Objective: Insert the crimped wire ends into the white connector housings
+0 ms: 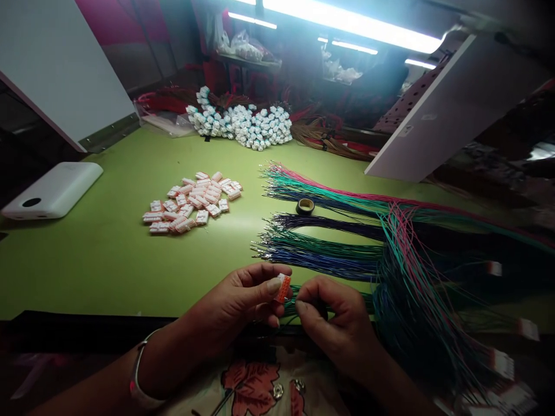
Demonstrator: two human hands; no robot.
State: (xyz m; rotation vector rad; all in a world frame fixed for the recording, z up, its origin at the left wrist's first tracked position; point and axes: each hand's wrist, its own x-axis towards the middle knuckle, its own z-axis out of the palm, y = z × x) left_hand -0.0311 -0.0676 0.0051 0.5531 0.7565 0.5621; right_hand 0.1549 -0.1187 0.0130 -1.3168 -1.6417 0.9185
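My left hand (236,297) pinches a small white connector housing with an orange-red face (282,289) between thumb and fingers. My right hand (333,323) is just beside it, its fingertips gripping a few thin green wires (303,303) close to the connector. Long bundles of thin insulated wires (329,257) in green, blue, pink and dark colours fan across the green tabletop (87,271) to the right of my hands. Their bare crimped ends point left. I cannot see whether any wire enters the connector.
A heap of loose white-and-orange connectors (191,202) lies left of the wires. Behind it sits a large pile of white connectors on wire (238,122). A roll of tape (304,205) rests among the wires, a white power bank (52,190) at left, and white boards (451,110) stand at the table's back.
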